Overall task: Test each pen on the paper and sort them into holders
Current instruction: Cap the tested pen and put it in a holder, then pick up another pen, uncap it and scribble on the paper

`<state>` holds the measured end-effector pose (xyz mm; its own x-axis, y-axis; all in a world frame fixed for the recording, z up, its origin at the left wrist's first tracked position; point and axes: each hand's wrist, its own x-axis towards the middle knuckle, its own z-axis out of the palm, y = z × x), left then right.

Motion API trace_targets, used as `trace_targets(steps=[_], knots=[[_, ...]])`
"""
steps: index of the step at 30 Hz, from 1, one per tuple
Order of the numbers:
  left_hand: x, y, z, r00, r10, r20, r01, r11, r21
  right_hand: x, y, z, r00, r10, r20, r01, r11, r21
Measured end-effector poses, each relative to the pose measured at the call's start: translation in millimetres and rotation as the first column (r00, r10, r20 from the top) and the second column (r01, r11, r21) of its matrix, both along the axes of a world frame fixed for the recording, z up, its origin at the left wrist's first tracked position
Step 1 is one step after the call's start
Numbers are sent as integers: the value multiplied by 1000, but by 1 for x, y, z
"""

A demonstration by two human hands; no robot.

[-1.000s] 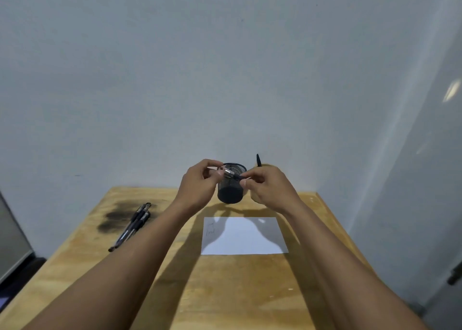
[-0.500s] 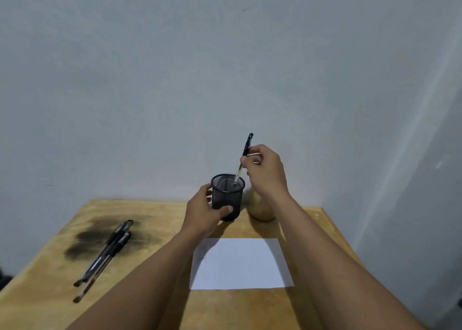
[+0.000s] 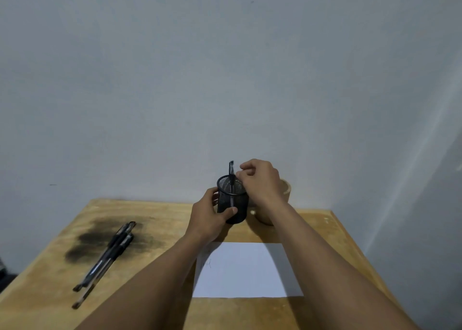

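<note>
A black mesh holder (image 3: 233, 204) stands at the back of the wooden table (image 3: 160, 219). My left hand (image 3: 208, 216) is wrapped around its left side. A black pen (image 3: 231, 171) stands almost upright in the holder, with its top above the rim. Just right of the pen's top, my right hand (image 3: 261, 179) hovers over the rim, its pinched fingertips against the pen. A white paper sheet (image 3: 246, 271) with a small scribble near its left edge lies in front of the holder. A loose bundle of black pens (image 3: 107, 256) lies on the left of the table.
A round wooden cup (image 3: 286, 192) stands right of the mesh holder, half hidden by my right wrist. A dark smudge (image 3: 85, 243) marks the table under the loose pens. A plain wall rises directly behind the table, and another wall runs along the right.
My hands had the pen between them, then the left took the mesh holder. My right hand lowered the pen from above the rim down into the holder.
</note>
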<state>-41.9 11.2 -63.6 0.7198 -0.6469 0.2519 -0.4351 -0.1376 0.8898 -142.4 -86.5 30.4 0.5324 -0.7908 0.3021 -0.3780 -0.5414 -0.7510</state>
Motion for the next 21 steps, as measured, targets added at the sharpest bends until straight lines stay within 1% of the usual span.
trace_targets(steps=[4,7,11,15,21], knots=[[-2,11,5,999,41,19,-42,998,43,-6,11,4,997,53,-59,-57,995,-76],[-2,35,12,995,90,41,-93,993,73,-8,22,8,988,127,-89,-136,985,-110],[-2,85,20,964,188,189,-216,967,137,-2,43,9,957,239,-167,-263,955,-136],[-4,139,22,914,269,305,-336,922,193,15,78,-2,900,354,-256,-399,904,-154],[-14,200,10,845,333,419,-458,855,242,44,135,-32,746,532,-400,-615,781,-110]])
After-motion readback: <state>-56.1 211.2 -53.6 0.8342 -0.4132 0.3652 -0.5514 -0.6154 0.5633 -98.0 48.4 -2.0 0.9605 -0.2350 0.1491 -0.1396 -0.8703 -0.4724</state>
